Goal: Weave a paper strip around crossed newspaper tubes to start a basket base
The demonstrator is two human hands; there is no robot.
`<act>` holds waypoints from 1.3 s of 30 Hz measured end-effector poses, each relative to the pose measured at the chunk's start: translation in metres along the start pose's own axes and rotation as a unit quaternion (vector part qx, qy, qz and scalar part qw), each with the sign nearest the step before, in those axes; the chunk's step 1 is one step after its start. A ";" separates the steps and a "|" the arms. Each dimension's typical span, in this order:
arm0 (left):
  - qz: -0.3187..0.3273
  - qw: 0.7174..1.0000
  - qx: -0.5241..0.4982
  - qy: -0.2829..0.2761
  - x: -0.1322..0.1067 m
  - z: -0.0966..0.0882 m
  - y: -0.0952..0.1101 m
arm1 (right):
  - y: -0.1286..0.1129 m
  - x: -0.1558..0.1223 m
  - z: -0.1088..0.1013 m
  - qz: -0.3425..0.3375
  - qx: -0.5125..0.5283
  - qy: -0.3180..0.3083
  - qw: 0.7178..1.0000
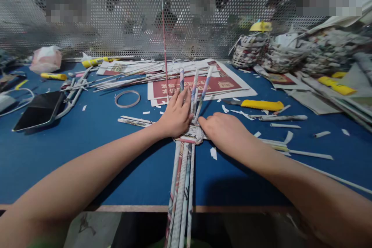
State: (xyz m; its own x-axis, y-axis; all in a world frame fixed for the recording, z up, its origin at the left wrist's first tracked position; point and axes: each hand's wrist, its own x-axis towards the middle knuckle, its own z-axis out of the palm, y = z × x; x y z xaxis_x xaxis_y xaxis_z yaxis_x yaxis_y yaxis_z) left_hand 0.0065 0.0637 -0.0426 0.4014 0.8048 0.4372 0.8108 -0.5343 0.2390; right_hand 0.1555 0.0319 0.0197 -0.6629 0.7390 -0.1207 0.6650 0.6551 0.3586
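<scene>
A small woven base of rolled newspaper tubes (189, 138) lies on the table between my hands. Its tubes stick out in all directions; the bundle on the near side (181, 178) hangs over the table edge. My left hand (176, 113) presses flat on the weave, fingers stretched forward along the far tubes. A long thin paper tube (165, 42) rises steeply beside its fingertips; where its lower end goes is hidden. At the right edge of the weave, my right hand (225, 128) is closed with curled fingers over the tubes leaving that side. Its fingertips are partly hidden.
Behind lie a red-and-white printed sheet (186, 87), loose tubes (130, 79) and a tape-like ring (127, 99). A yellow utility knife (261, 104) rests at right, its blade showing. A phone (39, 110) is left; woven baskets (250, 50) stand back right before a perforated metal screen (130, 19).
</scene>
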 end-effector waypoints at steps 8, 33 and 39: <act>-0.002 1.000 0.019 0.006 -0.002 0.001 0.001 | 0.014 0.008 -0.001 -0.014 0.004 -0.041 0.999; -0.021 0.997 -0.058 0.053 -0.003 0.008 -0.009 | 0.021 0.049 0.024 -0.154 0.198 0.135 0.958; -0.199 0.953 -0.124 0.193 0.002 0.002 -0.006 | 0.007 0.050 0.035 -0.083 0.155 0.183 0.967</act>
State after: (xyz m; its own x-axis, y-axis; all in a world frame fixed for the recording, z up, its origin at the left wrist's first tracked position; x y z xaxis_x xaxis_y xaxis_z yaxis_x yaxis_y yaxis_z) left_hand 0.0027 0.0689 -0.0448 -0.1423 0.8265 0.5446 0.7215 -0.2901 0.6288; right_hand 0.1386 0.0790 -0.0165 -0.8090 0.5512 0.2042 0.5726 0.8176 0.0614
